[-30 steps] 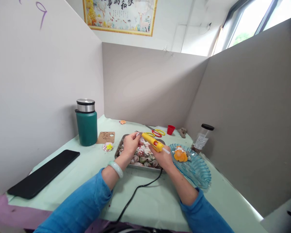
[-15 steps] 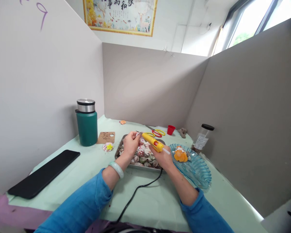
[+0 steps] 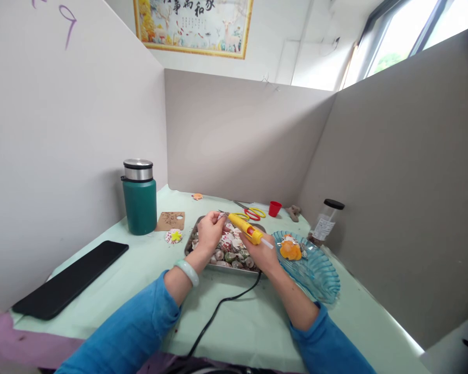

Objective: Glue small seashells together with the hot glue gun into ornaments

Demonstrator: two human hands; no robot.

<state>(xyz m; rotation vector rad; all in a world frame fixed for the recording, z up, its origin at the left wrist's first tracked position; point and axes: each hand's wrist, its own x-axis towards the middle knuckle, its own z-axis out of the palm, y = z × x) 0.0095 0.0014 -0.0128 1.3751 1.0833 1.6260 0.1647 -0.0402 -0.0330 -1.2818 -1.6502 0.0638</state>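
Note:
My right hand (image 3: 262, 253) is wrapped round a yellow hot glue gun (image 3: 244, 226), a white glue stick jutting from its rear and a black cord trailing below. Its nozzle points left, close to the fingertips of my left hand (image 3: 211, 228). Those fingers pinch a small pale piece (image 3: 221, 215), perhaps a shell, mostly hidden by the fingers and the nozzle. Beneath both hands lies a metal tray (image 3: 225, 268) filled with shells (image 3: 234, 252), white and reddish ones behind, round greenish snail shells in front.
Right of the tray is a blue scalloped plate (image 3: 325, 280) with orange shells (image 3: 290, 250). Scissors (image 3: 253, 213), a red cup (image 3: 275, 209) and a leaning jar (image 3: 327, 221) stand farther back. At left are a green flask (image 3: 139, 200), a brown card (image 3: 171, 221), a flower-decorated disc (image 3: 174, 236) and a black pad (image 3: 72, 278).

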